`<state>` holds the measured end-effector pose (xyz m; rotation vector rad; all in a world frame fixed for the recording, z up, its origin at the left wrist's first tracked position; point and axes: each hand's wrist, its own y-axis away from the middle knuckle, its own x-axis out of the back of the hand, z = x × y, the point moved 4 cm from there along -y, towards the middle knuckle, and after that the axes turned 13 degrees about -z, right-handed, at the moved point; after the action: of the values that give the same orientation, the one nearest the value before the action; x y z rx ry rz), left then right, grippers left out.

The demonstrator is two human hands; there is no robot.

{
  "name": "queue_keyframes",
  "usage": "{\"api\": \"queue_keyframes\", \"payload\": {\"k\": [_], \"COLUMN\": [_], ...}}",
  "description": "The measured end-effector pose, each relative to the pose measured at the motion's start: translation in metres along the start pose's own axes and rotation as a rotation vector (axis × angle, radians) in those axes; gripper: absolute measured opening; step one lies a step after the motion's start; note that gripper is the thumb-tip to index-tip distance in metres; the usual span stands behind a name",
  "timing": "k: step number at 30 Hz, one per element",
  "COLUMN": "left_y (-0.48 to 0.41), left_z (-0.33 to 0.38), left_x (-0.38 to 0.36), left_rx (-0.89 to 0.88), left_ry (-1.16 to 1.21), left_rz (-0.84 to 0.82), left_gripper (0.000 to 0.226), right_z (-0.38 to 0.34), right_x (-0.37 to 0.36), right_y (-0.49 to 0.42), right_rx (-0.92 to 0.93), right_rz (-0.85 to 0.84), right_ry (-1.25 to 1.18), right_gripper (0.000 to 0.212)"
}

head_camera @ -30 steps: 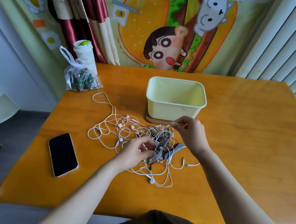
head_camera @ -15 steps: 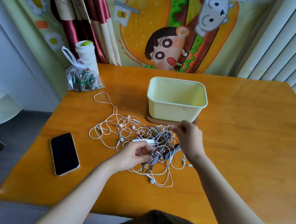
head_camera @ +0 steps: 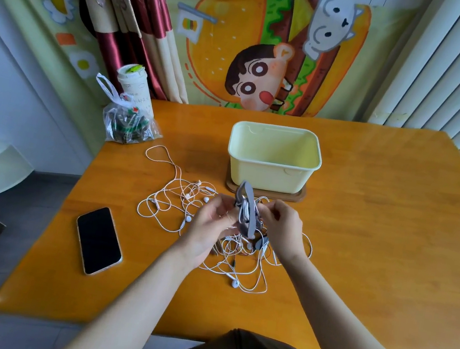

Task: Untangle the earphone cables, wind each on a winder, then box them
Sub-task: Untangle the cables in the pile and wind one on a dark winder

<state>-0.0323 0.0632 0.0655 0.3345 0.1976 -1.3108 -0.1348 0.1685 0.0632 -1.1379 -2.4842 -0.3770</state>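
A tangle of white earphone cables [head_camera: 179,205] spreads over the middle of the orange table [head_camera: 377,241]. Both hands hold up a bunch of grey strap-like winders [head_camera: 247,210] with cable caught in them, just above the tangle. My left hand [head_camera: 209,225] grips the bunch from the left. My right hand [head_camera: 283,227] pinches it from the right. An open pale yellow box [head_camera: 271,171] stands on a brown base right behind the hands.
A black phone [head_camera: 98,240] lies face up to the left of the cables. At the table's back left corner are a clear plastic bag [head_camera: 125,126] and a white cup [head_camera: 133,85]. Curtains and a cartoon cloth hang behind.
Both hands have lifted the grey winders and some cable off the table, up toward the box. The hands have drawn closer together around the bunch.
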Motion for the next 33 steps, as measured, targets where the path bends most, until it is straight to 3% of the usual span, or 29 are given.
{"api": "queue_keyframes", "payload": {"k": [5, 12, 14, 16, 19, 23, 33], "left_y": [-0.010, -0.013, -0.013, -0.014, -0.014, -0.010, -0.005], "left_z": [-0.003, -0.006, -0.007, -0.003, 0.005, 0.001, -0.004], "left_x": [0.004, 0.015, 0.019, 0.025, 0.026, 0.026, 0.019], "left_rx": [0.003, -0.001, 0.006, -0.039, -0.117, -0.122, -0.016], "left_ry": [0.111, 0.098, 0.027, -0.199, -0.602, -0.806, -0.928], "left_rz": [0.210, 0.443, 0.502, 0.543, 0.489, 0.394, 0.171], "left_gripper": [0.006, 0.007, 0.007, 0.006, 0.009, 0.009, 0.013], "right_z": [-0.004, -0.015, -0.018, -0.020, -0.027, -0.029, -0.024], "right_x": [-0.013, -0.021, -0.022, -0.024, -0.022, -0.010, 0.021], "right_y": [0.009, 0.018, 0.021, 0.024, 0.026, 0.018, -0.002], "right_rx": [0.049, 0.169, 0.202, 0.218, 0.241, 0.227, 0.152], "right_rz": [-0.084, -0.125, -0.142, -0.167, -0.186, -0.190, -0.129], "right_ry": [-0.096, 0.171, 0.236, 0.275, 0.301, 0.371, 0.408], "right_gripper": [0.022, 0.015, 0.018, 0.018, 0.019, 0.018, 0.014]}}
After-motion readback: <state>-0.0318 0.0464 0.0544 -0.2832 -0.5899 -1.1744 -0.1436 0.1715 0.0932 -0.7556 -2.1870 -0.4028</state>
